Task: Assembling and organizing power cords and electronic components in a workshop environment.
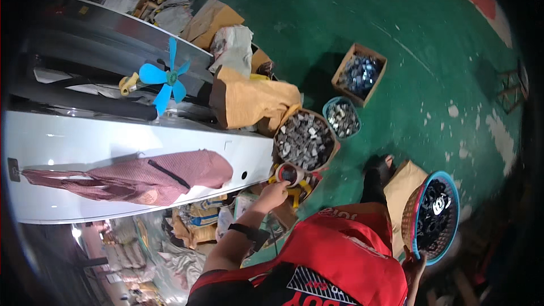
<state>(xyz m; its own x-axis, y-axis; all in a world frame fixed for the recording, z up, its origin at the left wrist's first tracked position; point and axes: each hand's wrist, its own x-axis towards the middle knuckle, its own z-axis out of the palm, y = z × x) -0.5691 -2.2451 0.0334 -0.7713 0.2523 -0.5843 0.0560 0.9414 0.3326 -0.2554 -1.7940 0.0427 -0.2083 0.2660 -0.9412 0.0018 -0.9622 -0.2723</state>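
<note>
My left hand (274, 195) is closed on a round, pale-rimmed thing (289, 175) with a dark middle; whether it is a tape roll or a cup I cannot tell. It is beside a box of grey block-shaped parts (305, 140). At the right, my right hand (416, 265) grips the lower edge of a plastic basket (453, 232) with a blue rim. Black ring-like parts (433, 209) fill the tilted basket, with a white piece among them. My fingers are partly hidden by the rim.
A blue-rimmed tub (342, 118) and a cardboard box (376, 85) of shiny dark parts stand on the green floor (408, 107). A white machine (130, 136) at left carries a checked cloth (164, 178) and a blue fan (171, 78). A wooden stool (513, 88) is far right.
</note>
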